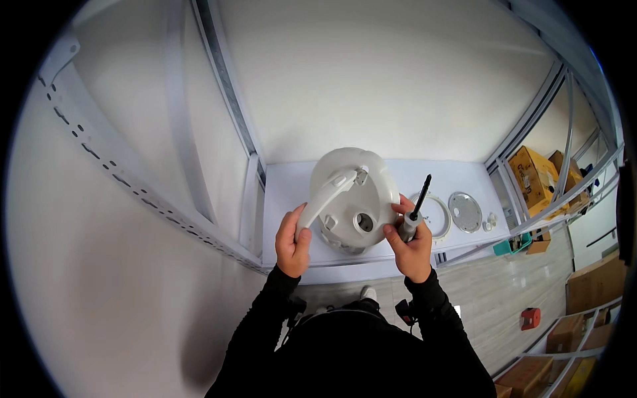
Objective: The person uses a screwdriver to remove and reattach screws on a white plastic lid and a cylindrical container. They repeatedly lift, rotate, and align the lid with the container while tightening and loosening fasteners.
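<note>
Above the white shelf, a rounded white plastic housing (348, 199) is tilted so that its inside faces me, with a round hole (363, 223) low in it. My left hand (292, 243) is closed on the lower end of its curved white handle (325, 197). At the right side, my right hand (409, 242) pinches the housing's edge. That same hand also keeps a screwdriver (418, 209) with a grey grip and dark shaft, its tip pointing up and away. Part of the grip is hidden by my fingers.
Right of my right hand, a white ring (438, 217), a grey metal disc (466, 212) and small white pieces (490, 222) lie on the shelf (415, 174). Metal uprights (229, 79) frame the workspace. Cardboard boxes (531, 179), a teal bin (512, 245) and a red stool (530, 318) are farther right.
</note>
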{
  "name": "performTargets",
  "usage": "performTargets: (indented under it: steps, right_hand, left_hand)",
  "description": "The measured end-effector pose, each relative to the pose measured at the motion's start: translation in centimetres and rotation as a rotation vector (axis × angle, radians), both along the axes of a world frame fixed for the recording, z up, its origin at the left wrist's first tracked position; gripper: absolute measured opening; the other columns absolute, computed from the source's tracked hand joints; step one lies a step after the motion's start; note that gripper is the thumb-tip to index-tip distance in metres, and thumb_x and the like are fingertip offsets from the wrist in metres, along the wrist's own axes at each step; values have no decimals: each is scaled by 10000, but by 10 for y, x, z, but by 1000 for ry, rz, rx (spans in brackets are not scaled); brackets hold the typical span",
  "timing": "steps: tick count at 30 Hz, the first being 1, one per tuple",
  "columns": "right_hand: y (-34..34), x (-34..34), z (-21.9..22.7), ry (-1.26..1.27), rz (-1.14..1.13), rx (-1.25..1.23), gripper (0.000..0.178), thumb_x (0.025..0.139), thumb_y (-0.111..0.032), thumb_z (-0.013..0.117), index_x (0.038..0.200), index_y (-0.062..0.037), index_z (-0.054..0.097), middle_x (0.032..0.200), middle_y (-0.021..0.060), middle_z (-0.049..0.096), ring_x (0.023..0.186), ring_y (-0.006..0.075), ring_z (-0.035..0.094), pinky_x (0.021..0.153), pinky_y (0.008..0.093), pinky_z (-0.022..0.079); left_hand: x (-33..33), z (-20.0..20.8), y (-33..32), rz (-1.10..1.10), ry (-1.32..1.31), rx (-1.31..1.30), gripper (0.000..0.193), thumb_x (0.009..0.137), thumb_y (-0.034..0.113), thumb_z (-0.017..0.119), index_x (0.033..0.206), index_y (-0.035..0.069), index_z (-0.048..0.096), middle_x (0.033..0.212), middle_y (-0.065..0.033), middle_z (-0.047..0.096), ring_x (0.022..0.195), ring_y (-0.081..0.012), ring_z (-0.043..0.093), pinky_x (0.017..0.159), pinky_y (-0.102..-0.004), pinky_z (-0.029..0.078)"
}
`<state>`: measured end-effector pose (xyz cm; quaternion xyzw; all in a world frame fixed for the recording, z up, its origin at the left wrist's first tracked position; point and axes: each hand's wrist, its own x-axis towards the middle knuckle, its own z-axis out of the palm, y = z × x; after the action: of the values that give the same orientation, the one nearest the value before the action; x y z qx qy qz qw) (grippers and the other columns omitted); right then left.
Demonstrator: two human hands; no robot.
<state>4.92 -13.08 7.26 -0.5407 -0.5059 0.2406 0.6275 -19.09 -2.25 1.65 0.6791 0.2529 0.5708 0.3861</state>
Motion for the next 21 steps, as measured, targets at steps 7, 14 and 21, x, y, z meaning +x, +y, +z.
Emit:
performTargets:
  steps: [7, 14, 21]
  right_hand:
    - [-5, -9, 7, -51, 19, 10, 413, 876, -22, 748, 1276, -11, 649, 1434, 193, 555, 1298, 294, 558, 1077, 396, 431]
    - [-5, -8, 3, -44, 16, 25, 420, 876, -38, 751, 1282, -13, 650, 1411, 210, 573, 1301, 303, 559, 1083, 400, 424]
    - [-6, -5, 4, -67, 40, 12, 427, 877, -39, 752, 1292, -17, 651, 1437, 243, 559, 1349, 325, 536, 1106, 412, 407]
  left_hand:
    - [4, 12, -2, -2, 38, 42, 454, 1025, 233, 596, 1375, -51, 549, 1080, -136, 612, 915, -222, 570, 826, -326, 466]
    - [6, 16, 0, -5, 52, 19, 454, 1025, 248, 599, 1368, -44, 551, 1075, -137, 599, 916, -230, 569, 834, -334, 467]
    - [16, 6, 0, 52, 56, 103, 468, 1053, 246, 555, 1405, -58, 503, 1155, -81, 564, 968, -146, 526, 859, -278, 434]
